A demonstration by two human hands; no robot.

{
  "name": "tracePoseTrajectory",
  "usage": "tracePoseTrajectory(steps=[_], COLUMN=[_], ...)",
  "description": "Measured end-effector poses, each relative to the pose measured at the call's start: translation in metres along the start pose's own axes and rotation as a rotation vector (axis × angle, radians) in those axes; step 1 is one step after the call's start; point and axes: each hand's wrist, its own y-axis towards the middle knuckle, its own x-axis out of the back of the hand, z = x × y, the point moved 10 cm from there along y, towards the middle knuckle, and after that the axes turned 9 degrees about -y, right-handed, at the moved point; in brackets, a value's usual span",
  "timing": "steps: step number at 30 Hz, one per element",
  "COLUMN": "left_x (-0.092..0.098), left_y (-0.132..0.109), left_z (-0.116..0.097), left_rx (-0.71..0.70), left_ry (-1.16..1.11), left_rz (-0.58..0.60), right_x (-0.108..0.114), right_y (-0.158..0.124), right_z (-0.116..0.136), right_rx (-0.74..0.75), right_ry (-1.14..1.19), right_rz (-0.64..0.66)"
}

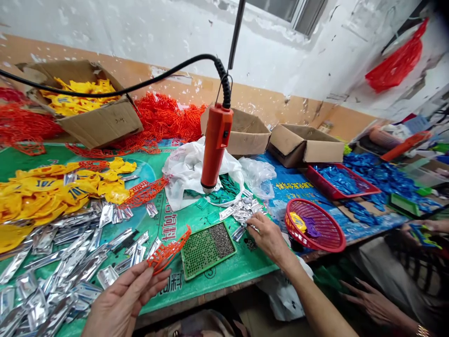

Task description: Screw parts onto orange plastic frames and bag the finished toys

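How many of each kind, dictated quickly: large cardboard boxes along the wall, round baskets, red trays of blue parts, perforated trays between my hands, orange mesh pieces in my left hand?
Large cardboard boxes: 3
Round basket: 1
Red tray: 1
Perforated tray: 1
Orange mesh piece in left hand: 1
Total: 7

Flat silver metal strips (pixel 37 304) crowd lower left; a hanging orange-red cylindrical tool (pixel 213 146) blocks centre; bare green tabletop (pixel 240 265) opens lower centre.

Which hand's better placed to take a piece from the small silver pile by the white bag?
Right, most likely: the right hand is at the silver pile. The left hand is left of the green tray and holds an orange mesh piece.
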Motion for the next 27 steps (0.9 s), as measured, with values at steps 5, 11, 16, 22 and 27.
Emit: tracePoseTrajectory(steps=[5, 11, 16, 22, 27], left_x=[-0.004, -0.019, -0.028, -0.025, -0.018], left_y=[-0.001, -0.009, -0.015, -0.019, -0.019], left_z=[-0.005, -0.014, -0.018, -0.021, -0.021], left_rx=[-0.012, -0.092, -0.200, -0.229, -0.210], left_ry=[-0.014, -0.026, 0.006, 0.038, -0.043], left_rz=[0.004, 0.005, 0.112, 0.188, 0.187], right_x=[0.011, -0.047, -0.110, -0.142, -0.144], right_y=[0.005, 0.004, -0.005, -0.013, -0.021], right_z=[0.004, 0.044, 0.110, 0.158, 0.166], right_rx=[-0.114, -0.335, -0.452, -0.479, -0.398], right_ry=[0.325, 0.851, 1.154, 1.317, 1.289], right_rz=[-0.077, 0.179, 0.446, 0.592, 0.596])
